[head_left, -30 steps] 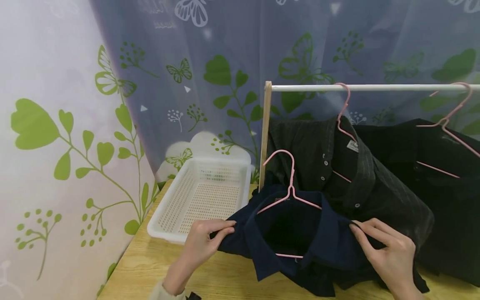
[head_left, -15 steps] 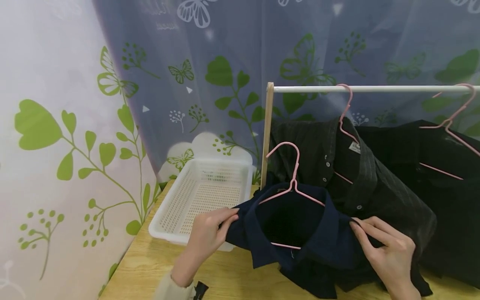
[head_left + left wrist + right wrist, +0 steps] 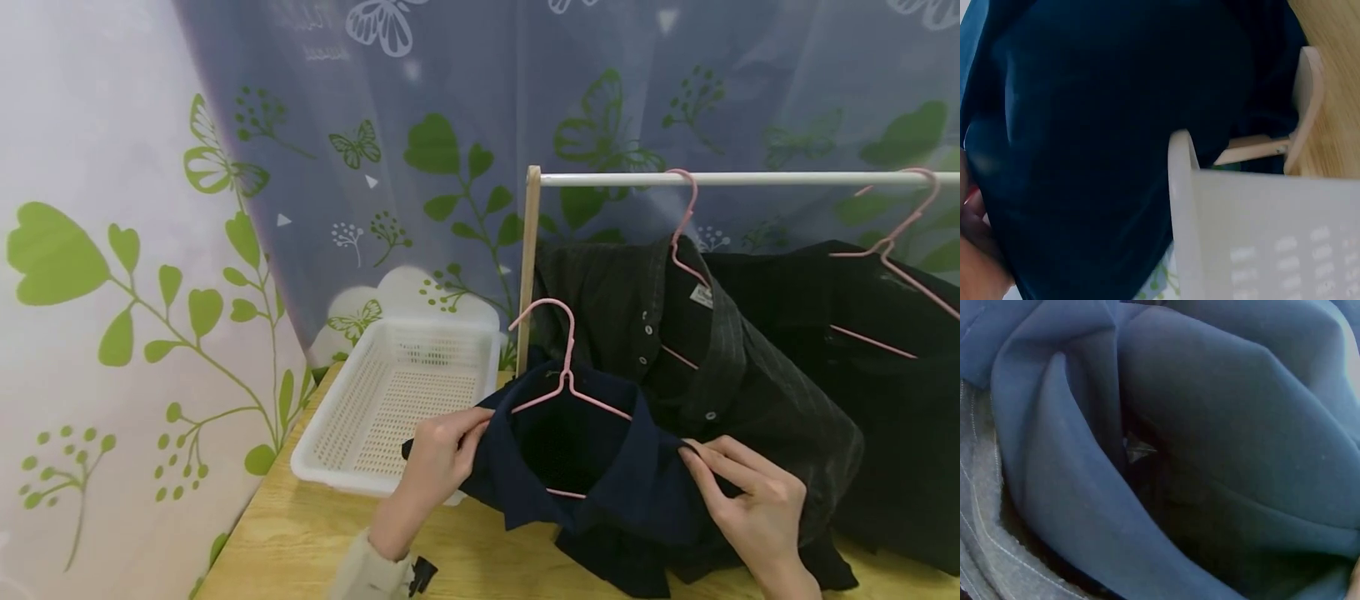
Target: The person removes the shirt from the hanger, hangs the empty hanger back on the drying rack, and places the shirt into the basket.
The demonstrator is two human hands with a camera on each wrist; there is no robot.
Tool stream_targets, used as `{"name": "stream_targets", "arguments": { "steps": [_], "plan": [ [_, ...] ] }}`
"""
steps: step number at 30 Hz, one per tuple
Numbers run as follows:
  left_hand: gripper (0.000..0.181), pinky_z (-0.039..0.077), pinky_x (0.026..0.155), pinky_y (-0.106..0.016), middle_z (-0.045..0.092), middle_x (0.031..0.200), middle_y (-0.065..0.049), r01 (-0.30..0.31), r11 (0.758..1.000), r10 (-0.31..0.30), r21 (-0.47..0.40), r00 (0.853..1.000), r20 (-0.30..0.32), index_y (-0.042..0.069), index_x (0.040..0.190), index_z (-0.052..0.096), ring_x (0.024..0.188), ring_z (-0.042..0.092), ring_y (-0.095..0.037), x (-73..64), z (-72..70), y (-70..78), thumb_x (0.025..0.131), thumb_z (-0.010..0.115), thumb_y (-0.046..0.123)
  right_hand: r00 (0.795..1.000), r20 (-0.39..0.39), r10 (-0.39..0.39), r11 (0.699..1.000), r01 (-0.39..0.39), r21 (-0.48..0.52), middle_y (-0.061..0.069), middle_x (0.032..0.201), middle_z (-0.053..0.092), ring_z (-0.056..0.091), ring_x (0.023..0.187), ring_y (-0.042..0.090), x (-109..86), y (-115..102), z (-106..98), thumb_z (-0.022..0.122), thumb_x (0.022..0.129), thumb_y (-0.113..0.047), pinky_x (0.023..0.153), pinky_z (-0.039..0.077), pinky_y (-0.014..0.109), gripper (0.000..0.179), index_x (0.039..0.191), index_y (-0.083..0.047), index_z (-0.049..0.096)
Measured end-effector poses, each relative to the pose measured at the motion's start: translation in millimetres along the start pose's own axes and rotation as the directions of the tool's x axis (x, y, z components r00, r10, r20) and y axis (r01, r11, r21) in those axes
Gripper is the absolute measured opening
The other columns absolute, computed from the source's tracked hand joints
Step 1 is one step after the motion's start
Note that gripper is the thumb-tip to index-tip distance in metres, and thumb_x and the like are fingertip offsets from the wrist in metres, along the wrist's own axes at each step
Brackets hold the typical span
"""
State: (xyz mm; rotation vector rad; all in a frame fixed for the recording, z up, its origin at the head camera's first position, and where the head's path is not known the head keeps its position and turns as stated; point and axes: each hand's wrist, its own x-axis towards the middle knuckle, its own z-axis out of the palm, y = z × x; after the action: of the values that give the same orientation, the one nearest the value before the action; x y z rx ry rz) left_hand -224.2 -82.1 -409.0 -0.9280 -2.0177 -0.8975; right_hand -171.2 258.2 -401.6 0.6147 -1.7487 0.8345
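Note:
A navy collared shirt hangs on a pink hanger between my two hands in the head view. My left hand pinches its shoulder at the left, beside the collar. At the other shoulder, my right hand pinches the cloth between thumb and fingers. The hanger's hook rises free above the collar, and its lower bar shows inside the neck opening. Dark blue cloth fills much of the left wrist view, with part of the hand at the left edge. Folds of the shirt cover most of the right wrist view.
A white rail on a wooden post carries a dark grey shirt and a black garment on pink hangers. Left of it, a white perforated basket stands on the wooden table, close to my left hand.
My left hand has slid inward and up along the shoulder toward the collar. The hanger's hook has swayed, ending slightly further left. My right hand keeps its pinch, shifting slightly left.

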Motion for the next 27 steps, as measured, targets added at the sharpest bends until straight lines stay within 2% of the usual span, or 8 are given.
{"name": "stream_targets", "arguments": {
  "steps": [6, 11, 16, 20, 24, 27],
  "plan": [
    [0.014, 0.053, 0.059, -0.022, 0.077, 0.093, -0.014, 0.076, 0.994, -0.079, -0.08, 0.996, -0.034, -0.001, 0.101, 0.076, 0.066, 0.07, -0.018, 11.7, 18.7, 4.6, 0.093, 0.067, -0.007, 0.998, -0.028, -0.06, 0.995, 0.057, -0.078, 0.008, 0.067, 0.07, 0.062, 0.061, 0.001, 10.7, 2, -1, 0.069, 0.097, -0.04, 0.075, 0.042, 0.001, 0.048, 0.078, 0.002, 0.081],
    [0.016, 0.046, 0.054, -0.019, 0.076, 0.089, -0.011, 0.109, 0.985, -0.117, -0.13, 0.992, -0.052, 0.002, 0.098, 0.075, 0.06, 0.065, -0.016, 18.6, 29.9, 7.6, 0.096, 0.062, -0.008, 0.996, -0.032, -0.081, 0.99, 0.076, -0.121, 0.007, 0.067, 0.07, 0.061, 0.058, 0.003, 13.3, 5, -1, 0.068, 0.097, -0.042, 0.073, 0.04, 0.001, 0.047, 0.08, 0.001, 0.082],
    [0.017, 0.051, 0.059, -0.024, 0.076, 0.092, -0.011, 0.134, 0.984, -0.139, -0.114, 0.99, -0.037, 0.003, 0.099, 0.075, 0.068, 0.07, -0.018, 19.8, 29.1, 7.2, 0.097, 0.061, -0.006, 0.998, -0.007, -0.07, 0.99, 0.069, -0.121, 0.007, 0.069, 0.07, 0.063, 0.064, 0.003, 10.5, 9, -2, 0.067, 0.098, -0.044, 0.081, 0.041, 0.001, 0.051, 0.076, 0.0, 0.081],
    [0.015, 0.05, 0.059, -0.024, 0.076, 0.094, -0.013, 0.133, 0.986, -0.136, -0.102, 0.99, -0.026, 0.001, 0.101, 0.074, 0.065, 0.068, -0.018, 21.7, 24.8, 1.6, 0.097, 0.061, -0.006, 0.999, 0.049, -0.025, 0.991, 0.031, -0.129, 0.006, 0.072, 0.071, 0.064, 0.073, -0.003, 12.7, 13, -6, 0.066, 0.098, -0.045, 0.085, 0.041, 0.002, 0.052, 0.076, -0.001, 0.08],
    [0.017, 0.045, 0.057, -0.023, 0.076, 0.092, -0.012, 0.167, 0.978, -0.172, -0.129, 0.985, -0.028, 0.002, 0.1, 0.074, 0.058, 0.057, -0.013, 21.9, 18.7, -7.9, 0.098, 0.059, -0.007, 0.996, 0.048, 0.076, 0.983, -0.067, -0.174, 0.009, 0.077, 0.072, 0.058, 0.084, -0.018, 19.9, 15, -16, 0.076, 0.093, -0.022, 0.08, 0.039, 0.002, 0.025, 0.082, -0.001, 0.081],
    [0.018, 0.047, 0.06, -0.025, 0.075, 0.092, -0.01, 0.204, 0.964, -0.21, -0.173, 0.977, -0.019, 0.003, 0.099, 0.074, 0.061, 0.056, -0.011, 17.9, 13.7, -15.7, 0.1, 0.058, -0.004, 0.988, 0.015, 0.151, 0.959, -0.143, -0.247, 0.011, 0.078, 0.073, 0.05, 0.088, -0.027, 24.8, 18, -28, 0.081, 0.083, -0.002, 0.076, 0.035, 0.001, 0.005, 0.086, 0.002, 0.08]
  ]
}}
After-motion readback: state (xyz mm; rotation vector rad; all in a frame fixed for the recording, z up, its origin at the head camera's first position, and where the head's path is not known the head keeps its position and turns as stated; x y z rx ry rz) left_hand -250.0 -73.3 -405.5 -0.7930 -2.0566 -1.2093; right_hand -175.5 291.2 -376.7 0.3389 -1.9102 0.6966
